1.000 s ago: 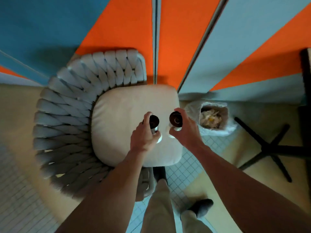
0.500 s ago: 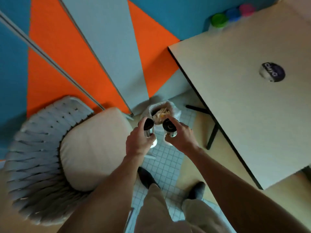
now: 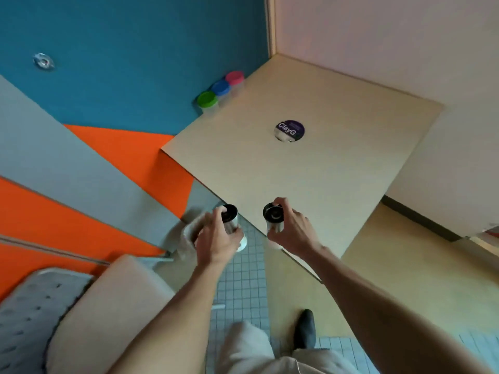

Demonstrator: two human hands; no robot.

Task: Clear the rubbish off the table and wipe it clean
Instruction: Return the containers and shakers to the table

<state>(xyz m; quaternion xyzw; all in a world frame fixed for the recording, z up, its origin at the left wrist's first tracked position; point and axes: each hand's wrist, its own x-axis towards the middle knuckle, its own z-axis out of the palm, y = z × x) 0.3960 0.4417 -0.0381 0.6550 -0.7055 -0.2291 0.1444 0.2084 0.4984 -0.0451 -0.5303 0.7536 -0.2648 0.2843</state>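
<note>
A wall (image 3: 121, 49) painted teal above, with orange and grey diagonal panels lower down, runs along the left; a small round metal fitting (image 3: 43, 61) sits high on the teal. To the right stands a pale cream wall (image 3: 378, 36) with a dark skirting board (image 3: 421, 220). The floor (image 3: 243, 287) is small grey-white tiles, yellowish further right. A cushioned woven chair (image 3: 89, 306) fills the lower left corner
</note>
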